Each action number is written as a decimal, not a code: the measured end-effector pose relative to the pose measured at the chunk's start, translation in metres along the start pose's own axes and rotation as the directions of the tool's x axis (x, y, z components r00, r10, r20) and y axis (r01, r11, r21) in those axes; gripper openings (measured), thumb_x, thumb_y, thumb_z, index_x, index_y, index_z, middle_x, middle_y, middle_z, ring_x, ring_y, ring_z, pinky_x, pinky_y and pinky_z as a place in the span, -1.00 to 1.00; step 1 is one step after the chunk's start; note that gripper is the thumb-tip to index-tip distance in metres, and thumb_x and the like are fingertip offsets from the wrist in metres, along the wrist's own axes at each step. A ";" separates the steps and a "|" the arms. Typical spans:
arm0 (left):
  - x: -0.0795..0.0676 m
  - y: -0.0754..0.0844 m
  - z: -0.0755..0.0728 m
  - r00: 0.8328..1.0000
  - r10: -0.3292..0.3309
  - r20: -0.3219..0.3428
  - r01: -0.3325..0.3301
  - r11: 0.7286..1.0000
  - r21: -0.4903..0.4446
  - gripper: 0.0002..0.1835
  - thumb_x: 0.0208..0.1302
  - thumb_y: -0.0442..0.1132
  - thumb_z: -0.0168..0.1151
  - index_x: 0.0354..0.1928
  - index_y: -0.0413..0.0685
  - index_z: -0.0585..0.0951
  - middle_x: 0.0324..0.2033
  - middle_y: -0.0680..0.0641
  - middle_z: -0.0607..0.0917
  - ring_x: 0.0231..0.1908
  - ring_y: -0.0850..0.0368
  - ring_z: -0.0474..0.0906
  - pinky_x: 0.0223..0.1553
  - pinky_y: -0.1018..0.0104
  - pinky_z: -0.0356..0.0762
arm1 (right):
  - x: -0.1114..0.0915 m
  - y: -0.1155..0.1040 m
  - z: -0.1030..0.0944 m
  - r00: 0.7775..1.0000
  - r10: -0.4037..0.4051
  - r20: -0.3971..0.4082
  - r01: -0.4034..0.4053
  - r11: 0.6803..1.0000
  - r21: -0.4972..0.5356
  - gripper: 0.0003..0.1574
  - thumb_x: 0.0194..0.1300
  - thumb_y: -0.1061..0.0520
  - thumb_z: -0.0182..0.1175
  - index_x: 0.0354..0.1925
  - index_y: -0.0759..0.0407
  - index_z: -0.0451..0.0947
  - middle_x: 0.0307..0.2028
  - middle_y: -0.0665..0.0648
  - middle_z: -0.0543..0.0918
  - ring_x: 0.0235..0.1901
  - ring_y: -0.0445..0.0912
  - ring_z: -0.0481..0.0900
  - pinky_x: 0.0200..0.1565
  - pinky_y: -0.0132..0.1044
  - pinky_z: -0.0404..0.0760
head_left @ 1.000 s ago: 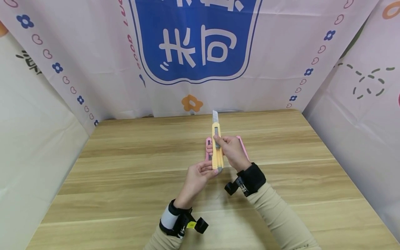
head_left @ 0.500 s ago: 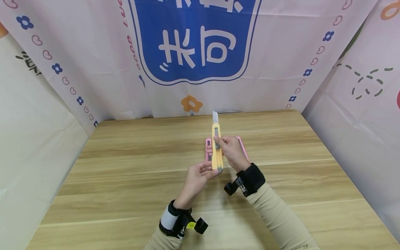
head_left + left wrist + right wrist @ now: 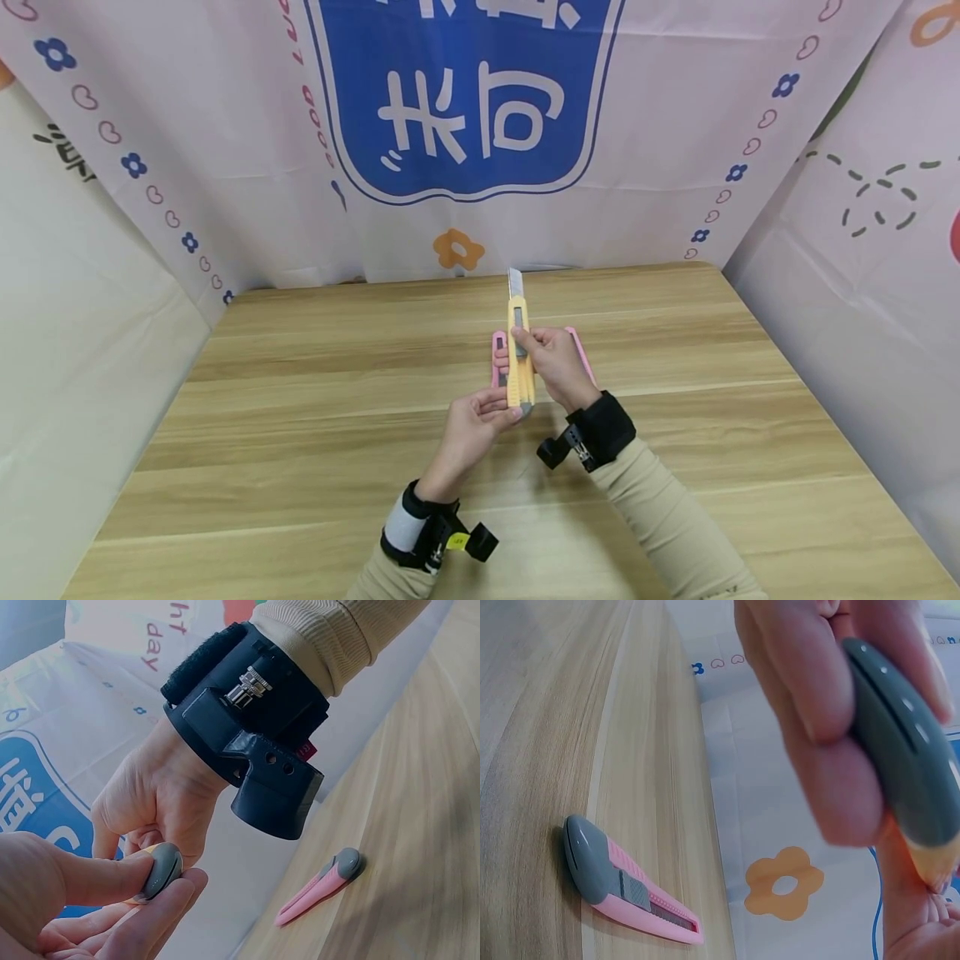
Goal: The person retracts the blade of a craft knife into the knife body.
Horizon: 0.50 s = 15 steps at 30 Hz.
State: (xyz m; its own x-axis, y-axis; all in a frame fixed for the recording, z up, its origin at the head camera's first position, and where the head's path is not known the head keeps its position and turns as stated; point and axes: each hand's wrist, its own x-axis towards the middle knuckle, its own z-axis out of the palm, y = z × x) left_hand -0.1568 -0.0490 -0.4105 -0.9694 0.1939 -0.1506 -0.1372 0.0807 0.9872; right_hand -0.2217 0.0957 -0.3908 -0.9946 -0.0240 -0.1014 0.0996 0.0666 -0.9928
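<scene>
A yellow utility knife [image 3: 516,379] is held up above the table, its blade [image 3: 515,283] slid out and pointing away from me. My right hand [image 3: 558,364] grips the yellow body, thumb on the grey slider. With thumb and fingers, my left hand [image 3: 468,429] pinches the knife's rear end; its grey end cap [image 3: 165,870] shows between them in the left wrist view. Two pink utility knives lie on the table behind the hands: the left one [image 3: 498,343] is partly covered by the right fingers and yellow knife, the right one [image 3: 580,350] partly by the right hand.
The wood-grain table [image 3: 300,433] reaches back to a white printed cloth [image 3: 285,208] hanging behind it. More cloth [image 3: 862,292] hangs along the right side and the left. A wrist camera mount [image 3: 600,433] is strapped to each forearm.
</scene>
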 end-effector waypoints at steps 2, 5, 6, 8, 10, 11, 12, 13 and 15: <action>0.000 0.001 0.000 1.000 -0.004 0.001 0.004 1.000 -0.003 -0.63 0.23 -0.43 0.24 0.07 -0.43 0.55 -0.10 -0.40 0.70 -0.15 0.04 0.74 -0.14 0.38 0.76 | 0.000 0.000 0.000 1.000 0.002 0.006 -0.002 1.000 0.005 -0.52 0.44 0.04 0.06 -0.01 0.48 0.56 -0.16 0.40 0.72 -0.47 -0.28 0.66 -0.41 -0.49 0.69; 0.000 0.001 -0.001 1.000 -0.004 0.000 0.004 1.000 -0.007 -0.64 0.23 -0.45 0.23 0.08 -0.44 0.54 -0.10 -0.42 0.70 -0.14 0.01 0.74 -0.13 0.36 0.76 | 0.000 0.000 0.001 1.000 0.007 0.019 -0.007 1.000 0.014 -0.53 0.44 0.06 0.06 0.01 0.48 0.54 -0.17 0.39 0.73 -0.46 -0.26 0.68 -0.38 -0.47 0.72; 0.000 0.001 -0.001 1.000 -0.004 0.003 0.004 1.000 -0.008 -0.64 0.24 -0.45 0.23 0.08 -0.44 0.54 -0.09 -0.42 0.70 -0.14 0.00 0.74 -0.13 0.36 0.76 | 0.000 0.001 0.001 1.000 0.009 0.019 -0.010 1.000 0.016 -0.53 0.44 0.06 0.06 0.01 0.48 0.54 -0.18 0.38 0.73 -0.46 -0.26 0.68 -0.37 -0.47 0.73; -0.001 0.001 -0.001 1.000 -0.005 0.006 0.005 1.000 -0.008 -0.63 0.24 -0.44 0.23 0.08 -0.44 0.54 -0.09 -0.41 0.70 -0.13 0.00 0.74 -0.13 0.37 0.76 | 0.000 0.001 0.001 1.000 0.012 0.022 -0.012 1.000 0.017 -0.53 0.44 0.07 0.06 0.01 0.48 0.54 -0.19 0.36 0.74 -0.46 -0.26 0.68 -0.37 -0.47 0.73; -0.001 0.001 -0.002 1.000 -0.001 0.012 0.001 1.000 -0.010 -0.63 0.24 -0.43 0.23 0.08 -0.44 0.54 -0.10 -0.41 0.70 -0.13 0.01 0.74 -0.13 0.37 0.75 | 0.000 0.001 0.001 1.000 0.011 0.022 -0.011 1.000 0.012 -0.53 0.44 0.06 0.07 0.01 0.47 0.54 -0.19 0.35 0.74 -0.46 -0.27 0.67 -0.38 -0.48 0.72; -0.001 0.002 -0.002 1.000 0.003 0.016 -0.002 1.000 -0.011 -0.63 0.24 -0.43 0.24 0.08 -0.44 0.54 -0.10 -0.40 0.71 -0.14 0.03 0.75 -0.13 0.38 0.75 | 0.000 0.001 0.001 1.000 0.010 0.020 -0.010 1.000 0.009 -0.53 0.44 0.06 0.07 0.01 0.47 0.54 -0.18 0.36 0.73 -0.46 -0.27 0.67 -0.38 -0.48 0.71; -0.001 0.002 -0.003 1.000 0.005 0.019 -0.005 1.000 -0.014 -0.63 0.24 -0.42 0.24 0.08 -0.44 0.54 -0.11 -0.39 0.71 -0.15 0.06 0.75 -0.14 0.38 0.75 | -0.001 0.000 0.001 1.000 0.009 0.017 -0.009 1.000 0.007 -0.53 0.44 0.05 0.07 0.02 0.46 0.55 -0.17 0.37 0.73 -0.46 -0.27 0.66 -0.38 -0.49 0.70; -0.002 0.002 -0.003 1.000 0.015 0.024 -0.015 1.000 -0.013 -0.62 0.23 -0.42 0.25 0.08 -0.46 0.53 -0.12 -0.37 0.72 -0.17 0.09 0.75 -0.15 0.40 0.75 | -0.001 0.000 0.001 1.000 0.009 0.017 -0.009 1.000 0.006 -0.53 0.44 0.05 0.07 0.02 0.46 0.55 -0.15 0.38 0.72 -0.45 -0.27 0.66 -0.38 -0.49 0.70; -0.002 0.002 -0.003 0.999 0.025 0.029 -0.024 1.000 -0.017 -0.62 0.23 -0.41 0.26 0.07 -0.47 0.53 -0.14 -0.37 0.73 -0.19 0.13 0.75 -0.16 0.40 0.75 | 0.000 0.001 0.001 1.000 0.008 0.016 -0.008 1.000 0.004 -0.53 0.44 0.05 0.07 0.02 0.46 0.55 -0.14 0.39 0.72 -0.46 -0.27 0.66 -0.39 -0.48 0.70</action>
State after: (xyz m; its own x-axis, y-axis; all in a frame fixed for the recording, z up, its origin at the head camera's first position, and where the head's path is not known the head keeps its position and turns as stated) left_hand -0.1561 -0.0526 -0.4085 -0.9662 0.2240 -0.1275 -0.1170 0.0594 0.9914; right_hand -0.2214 0.0945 -0.3914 -0.9931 -0.0391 -0.1101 0.1075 0.0633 -0.9922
